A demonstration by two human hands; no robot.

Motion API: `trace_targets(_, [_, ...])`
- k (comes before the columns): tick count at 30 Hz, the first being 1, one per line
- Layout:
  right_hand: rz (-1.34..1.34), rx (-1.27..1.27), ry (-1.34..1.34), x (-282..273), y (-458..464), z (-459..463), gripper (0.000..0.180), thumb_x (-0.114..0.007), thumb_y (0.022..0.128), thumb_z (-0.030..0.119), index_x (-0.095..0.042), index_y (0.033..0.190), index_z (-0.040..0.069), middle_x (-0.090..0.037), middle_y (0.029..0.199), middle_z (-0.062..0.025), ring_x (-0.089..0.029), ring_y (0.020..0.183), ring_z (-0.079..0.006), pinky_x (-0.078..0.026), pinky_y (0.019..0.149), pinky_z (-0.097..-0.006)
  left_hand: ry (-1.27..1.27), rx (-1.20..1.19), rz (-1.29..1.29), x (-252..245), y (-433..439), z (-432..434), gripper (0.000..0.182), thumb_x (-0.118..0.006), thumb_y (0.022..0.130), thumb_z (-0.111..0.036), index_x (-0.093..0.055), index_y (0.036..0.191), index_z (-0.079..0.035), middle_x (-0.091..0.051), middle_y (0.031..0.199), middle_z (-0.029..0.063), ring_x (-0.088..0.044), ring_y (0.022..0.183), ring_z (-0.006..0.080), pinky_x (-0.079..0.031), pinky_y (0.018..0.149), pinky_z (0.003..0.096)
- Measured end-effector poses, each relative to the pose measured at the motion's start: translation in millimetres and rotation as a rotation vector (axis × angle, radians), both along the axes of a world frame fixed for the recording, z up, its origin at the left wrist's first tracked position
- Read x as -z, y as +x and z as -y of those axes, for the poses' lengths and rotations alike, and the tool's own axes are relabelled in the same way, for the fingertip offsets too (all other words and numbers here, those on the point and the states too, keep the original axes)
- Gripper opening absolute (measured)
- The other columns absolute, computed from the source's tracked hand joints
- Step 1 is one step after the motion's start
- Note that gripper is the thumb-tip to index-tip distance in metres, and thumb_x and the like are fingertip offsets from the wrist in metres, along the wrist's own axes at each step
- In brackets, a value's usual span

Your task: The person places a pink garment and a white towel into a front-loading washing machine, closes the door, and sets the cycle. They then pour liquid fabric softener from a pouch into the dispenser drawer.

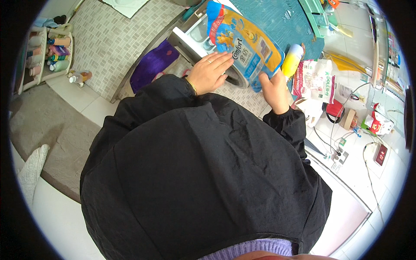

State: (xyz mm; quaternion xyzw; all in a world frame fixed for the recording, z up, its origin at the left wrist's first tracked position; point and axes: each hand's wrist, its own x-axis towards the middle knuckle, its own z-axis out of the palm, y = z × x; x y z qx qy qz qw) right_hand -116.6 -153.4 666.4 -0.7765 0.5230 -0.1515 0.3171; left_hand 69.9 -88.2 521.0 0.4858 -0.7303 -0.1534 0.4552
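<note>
A blue and yellow Comfort fabric softener pouch (243,48) is tilted over the pulled-out detergent drawer (182,37) of a washing machine. My right hand (275,89) grips the pouch's lower corner, thumb on its front. Fingers extended, my left hand (208,72) lies with its fingertips against the pouch's printed face, just in front of the drawer. The pouch's narrow end covers part of the drawer, and I cannot see whether liquid flows. Below the pouch, part of the round washer door (240,79) shows.
A teal cover (260,13) lies over the machine top. A yellow spray can (292,60) and a washing powder bag (313,81) stand to the right. Purple cloth (152,65) hangs left of the drawer. At far left are a bottle rack (44,73) and a floor bottle (81,76).
</note>
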Motion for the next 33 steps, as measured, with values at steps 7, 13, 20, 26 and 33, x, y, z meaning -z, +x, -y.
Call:
trace_targets(7, [0.409, 0.202, 0.018, 27, -9, 13, 0.023, -0.06, 0.098, 0.014, -0.061, 0.115, -0.002, -0.067, 0.099, -0.0026, -0.057, 0.086, -0.0081, -0.047, 0.077, -0.0256, 0.022, -0.106, -0.067, 1, 15, 19, 0.021, -0.065, 0.084, -0.011, -0.069, 0.104, -0.005, -0.066, 0.115, 0.0113, -0.057, 0.119, 0.0312, -0.046, 0.099, 0.0428])
trace_targets(13, [0.412, 0.224, -0.06, 32, -24, 19, 0.023, -0.062, 0.098, 0.014, -0.063, 0.114, -0.002, -0.068, 0.098, -0.0017, -0.057, 0.088, -0.0071, -0.047, 0.077, -0.0247, -0.06, -0.327, -0.035, 8, 67, 23, 0.014, -0.067, 0.081, -0.001, -0.07, 0.094, -0.006, -0.07, 0.099, 0.0088, -0.063, 0.106, 0.0327, -0.049, 0.093, 0.0411])
trace_targets(20, [0.369, 0.131, -0.152, 38, -29, 18, 0.019, -0.063, 0.096, 0.012, -0.066, 0.107, -0.003, -0.069, 0.091, -0.0047, -0.06, 0.082, -0.0109, -0.048, 0.074, -0.0274, -0.054, -0.428, 0.006, 11, 90, 11, 0.014, -0.066, 0.081, -0.001, -0.069, 0.094, -0.005, -0.07, 0.099, 0.009, -0.063, 0.105, 0.0326, -0.049, 0.093, 0.0417])
trace_targets(26, [0.334, 0.089, -0.204, 40, -34, 21, 0.018, -0.063, 0.095, 0.011, -0.066, 0.106, -0.003, -0.068, 0.088, -0.0078, -0.062, 0.079, -0.015, -0.048, 0.072, -0.029, -0.058, -0.41, 0.003, 10, 91, 11, 0.014, -0.066, 0.08, -0.001, -0.069, 0.093, -0.005, -0.07, 0.099, 0.0095, -0.064, 0.104, 0.0326, -0.049, 0.092, 0.0409])
trace_targets(33, [0.366, 0.067, -0.215, 43, -39, 18, 0.018, -0.062, 0.094, 0.008, -0.065, 0.108, -0.003, -0.069, 0.091, -0.0109, -0.063, 0.082, -0.0183, -0.05, 0.076, -0.0319, -0.055, -0.377, 0.074, 9, 93, 13, 0.016, -0.066, 0.078, 0.001, -0.069, 0.092, -0.005, -0.068, 0.098, 0.0095, -0.065, 0.104, 0.0316, -0.05, 0.091, 0.0401])
